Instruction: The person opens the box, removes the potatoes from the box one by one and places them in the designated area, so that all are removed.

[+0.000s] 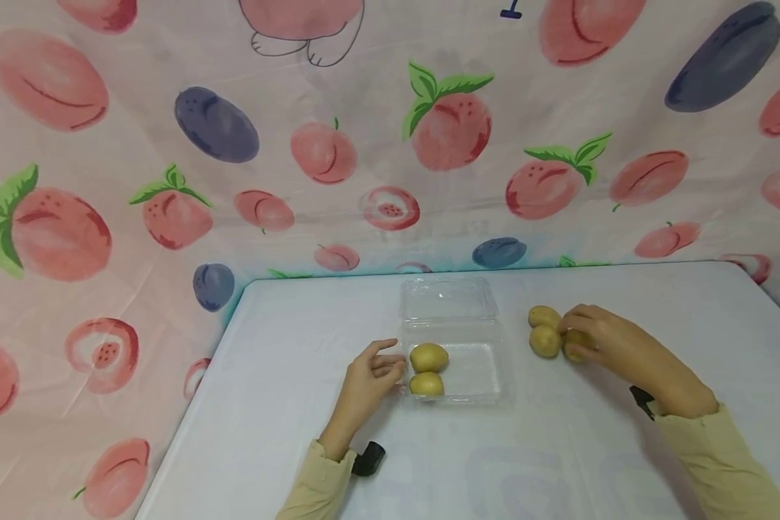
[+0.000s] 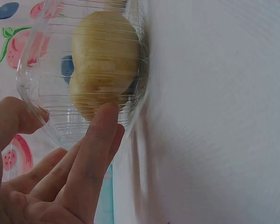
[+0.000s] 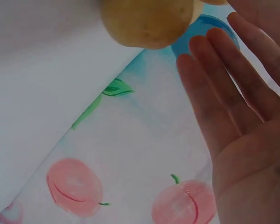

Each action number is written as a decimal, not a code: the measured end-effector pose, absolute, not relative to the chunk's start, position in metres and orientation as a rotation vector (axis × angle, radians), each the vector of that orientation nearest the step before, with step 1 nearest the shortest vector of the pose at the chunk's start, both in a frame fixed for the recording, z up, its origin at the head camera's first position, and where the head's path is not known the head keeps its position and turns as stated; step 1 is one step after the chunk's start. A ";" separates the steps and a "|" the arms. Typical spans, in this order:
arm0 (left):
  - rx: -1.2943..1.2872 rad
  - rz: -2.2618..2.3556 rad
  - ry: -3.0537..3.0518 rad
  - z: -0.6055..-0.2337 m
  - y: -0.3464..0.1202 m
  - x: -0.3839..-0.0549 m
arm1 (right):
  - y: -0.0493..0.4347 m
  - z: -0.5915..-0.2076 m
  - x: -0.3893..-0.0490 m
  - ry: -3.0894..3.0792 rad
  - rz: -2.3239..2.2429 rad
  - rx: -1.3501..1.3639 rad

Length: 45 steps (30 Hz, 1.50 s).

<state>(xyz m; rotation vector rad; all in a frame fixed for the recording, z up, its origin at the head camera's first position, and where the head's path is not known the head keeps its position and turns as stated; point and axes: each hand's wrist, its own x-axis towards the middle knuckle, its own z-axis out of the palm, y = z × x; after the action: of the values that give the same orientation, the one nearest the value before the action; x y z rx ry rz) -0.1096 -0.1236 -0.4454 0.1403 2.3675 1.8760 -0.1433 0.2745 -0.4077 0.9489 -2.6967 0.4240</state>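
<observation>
A clear plastic clamshell container [image 1: 471,396] lies on the table with its lid folded back. Two yellow potatoes [image 1: 428,357] sit along its left side. My left hand [image 1: 369,377] is at that side; the left wrist view shows the thumb at the rim and straight fingers [image 2: 91,156] against the outer wall. To the right of the container, three more potatoes [image 1: 544,341] are grouped on the table. My right hand [image 1: 607,338] reaches over the rightmost potato [image 1: 575,347], partly hiding it. In the right wrist view, the fingers [image 3: 224,88] extend straight beside a potato [image 3: 149,21].
The open lid [image 1: 448,300] lies flat behind the container's base. Under everything is a white table [image 1: 312,318]. A fruit-printed cloth [image 1: 338,94] hangs behind the table and down its left side. Each wrist carries a black camera [image 1: 368,459].
</observation>
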 end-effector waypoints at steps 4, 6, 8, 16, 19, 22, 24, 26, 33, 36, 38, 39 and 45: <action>0.143 1.879 2.367 -0.446 -0.124 -0.110 | 0.269 -0.403 -0.142 -2.702 0.420 0.944; 0.140 1.878 2.366 -0.446 -0.124 -0.110 | 0.265 -0.401 -0.141 -2.701 0.426 0.941; 0.134 1.877 2.363 -0.447 -0.124 -0.109 | 0.261 -0.400 -0.140 -2.694 0.430 0.950; 0.128 1.858 2.377 -0.443 -0.122 -0.108 | 0.246 -0.389 -0.140 -2.665 0.400 0.981; 0.128 1.851 2.375 -0.431 -0.120 -0.103 | 0.239 -0.385 -0.138 -2.669 0.396 0.988; 0.139 1.844 2.382 -0.419 -0.118 -0.099 | 0.232 -0.384 -0.136 -2.668 0.412 1.000; 0.148 1.845 2.388 -0.416 -0.117 -0.098 | 0.229 -0.386 -0.135 -2.659 0.417 1.007; 0.145 1.842 2.393 -0.421 -0.118 -0.100 | 0.225 -0.389 -0.134 -2.650 0.414 1.012; 0.110 1.842 2.392 -0.440 -0.121 -0.106 | 0.213 -0.397 -0.131 -2.623 0.405 1.044; 0.120 1.839 2.398 -0.430 -0.119 -0.102 | 0.208 -0.396 -0.130 -2.645 0.383 1.026; 0.129 1.841 2.398 -0.421 -0.118 -0.098 | 0.203 -0.395 -0.130 -2.656 0.355 1.019; 0.137 1.846 2.398 -0.417 -0.117 -0.097 | 0.201 -0.395 -0.131 -2.651 0.343 1.029; 0.155 1.858 2.387 -0.410 -0.117 -0.094 | 0.189 -0.398 -0.137 -2.569 0.334 1.140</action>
<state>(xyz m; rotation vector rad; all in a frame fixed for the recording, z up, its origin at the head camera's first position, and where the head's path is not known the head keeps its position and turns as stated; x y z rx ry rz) -0.0943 -0.1171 -0.4099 0.1545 2.3868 1.8582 -0.1374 0.1885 -0.3980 1.1403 -2.5691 0.3337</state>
